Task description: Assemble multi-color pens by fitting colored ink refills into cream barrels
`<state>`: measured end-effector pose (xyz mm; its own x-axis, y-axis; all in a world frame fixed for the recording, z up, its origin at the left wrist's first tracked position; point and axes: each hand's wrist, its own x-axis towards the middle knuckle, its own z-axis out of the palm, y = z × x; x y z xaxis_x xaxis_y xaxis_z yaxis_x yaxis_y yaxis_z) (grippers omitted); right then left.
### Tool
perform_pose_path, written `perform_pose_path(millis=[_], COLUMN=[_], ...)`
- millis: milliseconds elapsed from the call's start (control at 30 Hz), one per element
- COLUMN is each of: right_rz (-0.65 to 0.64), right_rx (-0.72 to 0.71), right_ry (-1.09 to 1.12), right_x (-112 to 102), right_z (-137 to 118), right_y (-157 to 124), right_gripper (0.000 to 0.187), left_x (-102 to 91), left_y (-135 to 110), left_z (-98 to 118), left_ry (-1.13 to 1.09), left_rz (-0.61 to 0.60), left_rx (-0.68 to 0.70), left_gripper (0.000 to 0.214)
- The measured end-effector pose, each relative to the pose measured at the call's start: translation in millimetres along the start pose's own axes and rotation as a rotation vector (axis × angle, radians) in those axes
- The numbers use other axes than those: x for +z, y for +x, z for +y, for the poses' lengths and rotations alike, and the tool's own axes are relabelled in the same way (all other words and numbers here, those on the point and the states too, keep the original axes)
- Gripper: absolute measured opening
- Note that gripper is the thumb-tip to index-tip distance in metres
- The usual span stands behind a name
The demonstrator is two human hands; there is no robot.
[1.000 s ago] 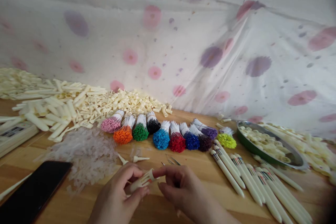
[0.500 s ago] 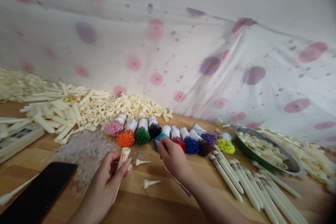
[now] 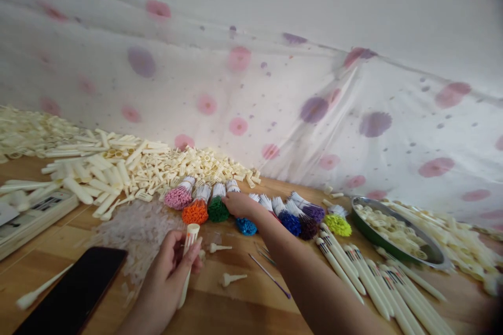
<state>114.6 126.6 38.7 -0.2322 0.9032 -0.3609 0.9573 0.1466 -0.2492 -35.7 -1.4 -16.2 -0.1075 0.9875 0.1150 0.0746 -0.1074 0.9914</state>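
Observation:
My left hand [image 3: 175,269] is closed around a cream multicolour pen barrel [image 3: 191,238], held upright with its open end on top and coloured marks below the rim. My right hand [image 3: 240,204] reaches to the bundle of black refills [image 3: 232,185], fingers curled down and their tips partly hidden. Beside it stand the green refill bundle [image 3: 218,209] and the light blue refill bundle [image 3: 246,226]. On the table under my right forearm lie a purple-tipped refill [image 3: 271,276] and a thin greenish one [image 3: 265,254]. Two cream cone-shaped tips [image 3: 233,278] lie between my hands.
More refill bundles, such as orange [image 3: 195,212] and yellow [image 3: 338,224], stand in the row. Finished-looking pens [image 3: 373,282] and a green-sided oval tray [image 3: 356,220] are at right. Left are clear small parts [image 3: 137,230], a black phone [image 3: 74,290] and heaped cream parts [image 3: 106,172].
My right hand has moved left and away from me, from the light blue bundle to the black one. My left hand keeps hold of the pen barrel. The view has shifted slightly.

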Motion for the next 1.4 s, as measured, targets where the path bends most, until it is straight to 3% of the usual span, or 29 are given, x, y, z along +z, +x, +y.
perform_pose_path(millis=[233,467,567,700,867,1000,1033,1200,1400], right_rz=[-0.083,-0.083,-0.075,-0.090,-0.197,-0.250,-0.283,-0.463,-0.560], right_rx=[0.055,0.067,0.023,-0.064,-0.235,-0.318,-0.331,-0.370,-0.344], right_ry=[0.033,0.167,0.278,0.487,0.914,1.286,1.354,1.565,1.682], right_x=[0.0,-5.4,-5.1,2.8,8.1,8.1,9.4,22.1,28.2], right_z=[6.5,-2.7,-1.6,15.0,64.1,98.9,103.2,103.7,105.3], right_y=[3.7,7.8,-3.4,-40.0,-95.9,-119.3,-121.7,-122.1,-114.0], right_gripper=[0.029,0.030,0.029,0.021,0.025,0.033,0.034,0.032,0.031], left_x=[6.6,27.2,40.3,46.5,31.6,21.6,20.9,21.9,25.7], left_y=[0.1,33.4,50.0,59.8,45.5,34.3,33.0,28.0,22.1], left_z=[7.4,20.2,17.0,5.7,11.9,32.1,35.3,32.6,28.1], left_ry=[-0.133,-0.231,-0.236,-0.194,-0.097,0.001,0.091,0.317,0.387], left_rz=[-0.025,-0.057,-0.060,-0.044,-0.159,-0.251,-0.272,-0.259,-0.299], left_rx=[-0.113,-0.253,-0.312,-0.322,-0.199,-0.065,0.027,0.285,0.318], left_gripper=[0.037,0.038,0.024,0.021,0.024,0.012,0.007,0.009,0.014])
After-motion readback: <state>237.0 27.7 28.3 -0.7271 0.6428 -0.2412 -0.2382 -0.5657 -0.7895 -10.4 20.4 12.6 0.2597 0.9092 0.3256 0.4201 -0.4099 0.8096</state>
